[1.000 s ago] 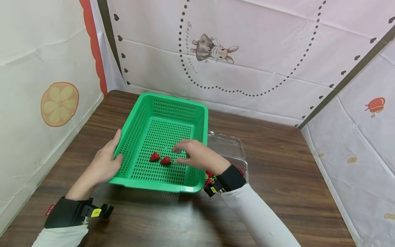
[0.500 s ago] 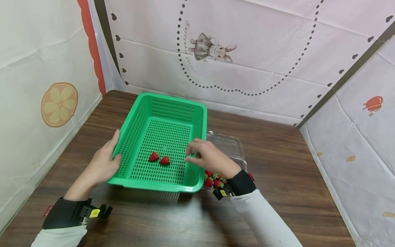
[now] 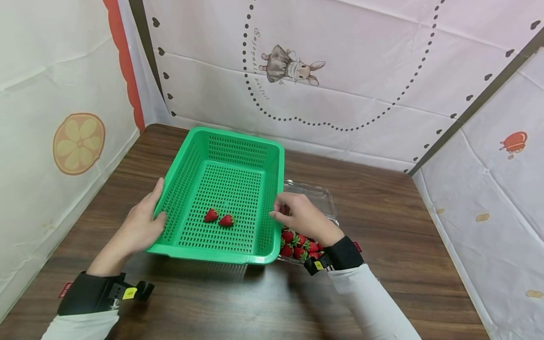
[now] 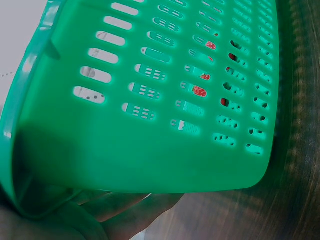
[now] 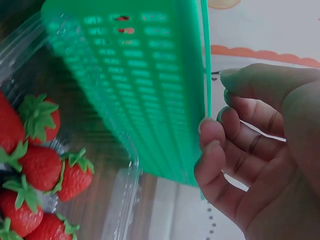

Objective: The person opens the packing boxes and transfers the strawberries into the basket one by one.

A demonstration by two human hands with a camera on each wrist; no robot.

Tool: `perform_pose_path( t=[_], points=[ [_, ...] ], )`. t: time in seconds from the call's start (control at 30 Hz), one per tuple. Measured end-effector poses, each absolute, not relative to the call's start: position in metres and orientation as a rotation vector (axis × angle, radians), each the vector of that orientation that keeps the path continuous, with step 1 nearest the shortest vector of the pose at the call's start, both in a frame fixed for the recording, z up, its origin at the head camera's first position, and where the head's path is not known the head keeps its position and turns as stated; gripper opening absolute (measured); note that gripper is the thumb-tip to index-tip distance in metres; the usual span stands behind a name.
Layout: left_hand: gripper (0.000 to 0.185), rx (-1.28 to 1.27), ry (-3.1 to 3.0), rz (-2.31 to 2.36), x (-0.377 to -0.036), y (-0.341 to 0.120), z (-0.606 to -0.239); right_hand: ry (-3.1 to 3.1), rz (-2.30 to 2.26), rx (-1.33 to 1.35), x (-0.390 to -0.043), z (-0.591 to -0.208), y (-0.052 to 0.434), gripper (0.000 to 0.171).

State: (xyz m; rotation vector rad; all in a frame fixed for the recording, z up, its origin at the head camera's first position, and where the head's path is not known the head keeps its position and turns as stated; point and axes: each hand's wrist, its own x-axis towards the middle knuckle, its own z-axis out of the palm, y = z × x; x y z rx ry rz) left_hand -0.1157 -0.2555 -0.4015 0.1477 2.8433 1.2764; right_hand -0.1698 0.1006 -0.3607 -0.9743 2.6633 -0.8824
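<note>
The green plastic basket (image 3: 242, 258), with slotted walls, stands on the table. My left hand (image 3: 142, 224) holds its left side, thumb at the rim; in the left wrist view, fingers (image 4: 142, 212) show past the basket's edge. Two strawberries (image 3: 218, 218) lie on the basket floor. Over the right rim hovers my right hand (image 3: 301, 216), fingers loosely bent, nothing between thumb and fingertips. Below it sits a clear plastic box with several strawberries (image 5: 45, 167), green leaves on top. The right hand and forearm cover part of this box in the head view.
The clear box's hinged lid (image 3: 316, 196) lies folded back behind it, close along the basket's right side. Brown wood-grain tabletop (image 3: 403, 226) extends to the right and front. Printed white sheets (image 3: 340, 56) hang behind and on both sides.
My right hand has moved right, from above the basket's inside to over its right rim, uncovering more boxed strawberries. The left hand and both strawberries in the basket have stayed put.
</note>
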Motion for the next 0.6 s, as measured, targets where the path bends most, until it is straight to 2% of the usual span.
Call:
perform_pose_path(
  t=[0.4,0.6],
  points=[
    [0.077,0.151,2.831,1.281,-0.116,-0.256,-0.402,2.671,-0.89,-0.891,-0.171,-0.369,0.119,0.009],
    [0.077,0.153,2.838,1.269,-0.117,-0.256,-0.402,2.668,-0.832,-0.852,-0.17,-0.374,0.123,0.013]
  ],
)
